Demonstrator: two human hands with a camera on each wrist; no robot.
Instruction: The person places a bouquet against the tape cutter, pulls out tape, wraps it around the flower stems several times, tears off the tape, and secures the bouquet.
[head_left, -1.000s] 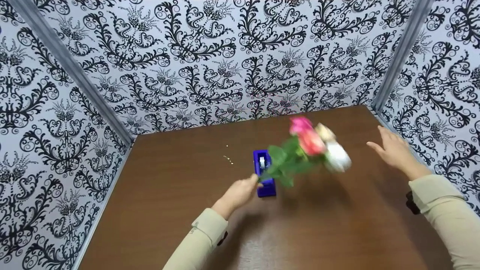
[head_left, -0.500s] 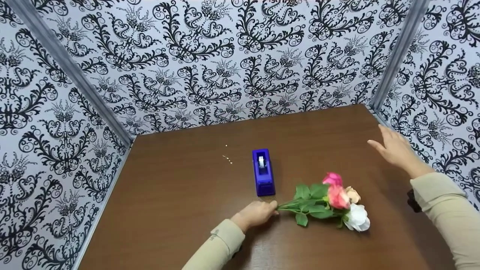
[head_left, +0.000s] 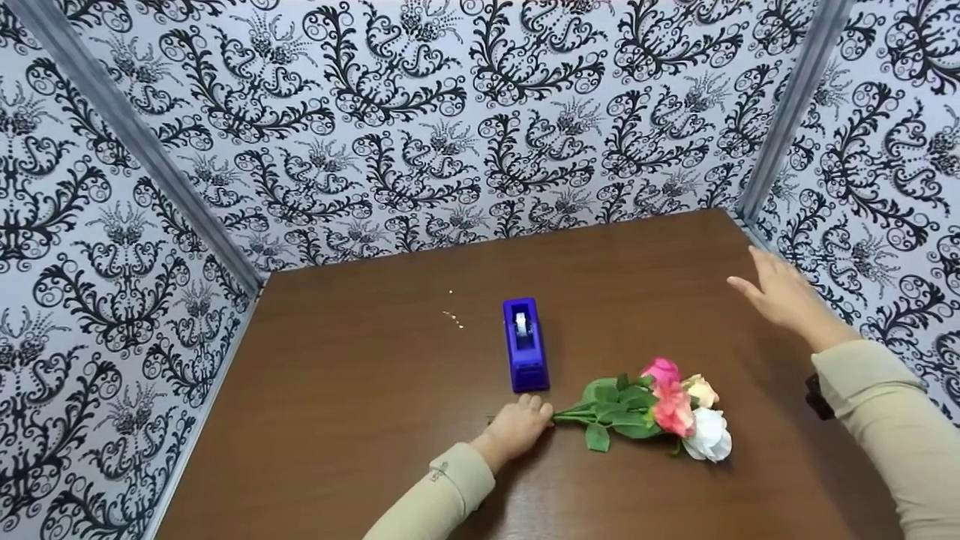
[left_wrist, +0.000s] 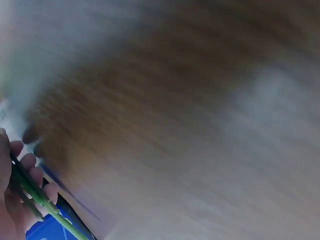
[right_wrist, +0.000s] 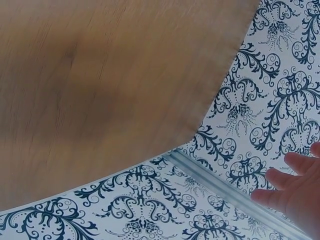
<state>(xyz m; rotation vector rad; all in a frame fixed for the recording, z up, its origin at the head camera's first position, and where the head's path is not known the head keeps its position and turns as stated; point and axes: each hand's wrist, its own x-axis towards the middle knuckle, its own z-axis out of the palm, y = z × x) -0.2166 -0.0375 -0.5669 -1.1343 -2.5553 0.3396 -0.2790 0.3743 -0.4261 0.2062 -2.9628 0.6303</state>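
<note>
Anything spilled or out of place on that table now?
Yes: a few pale specks show on the table, left of the blue tape dispenser in the head view. They stand out against the plain brown surface; crumbs or marks, too small to tell. Nothing odd shows on the flowers.

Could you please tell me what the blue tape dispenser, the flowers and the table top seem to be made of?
Blue tape dispenser: probably hard, smooth plastic, given its even colour and moulded-looking shape.
Flowers: possibly matte fabric, as they look soft and without shine, though real blooms can't be ruled out.
Table top: wood or wood-look laminate, with brown grain and a soft sheen.
</note>
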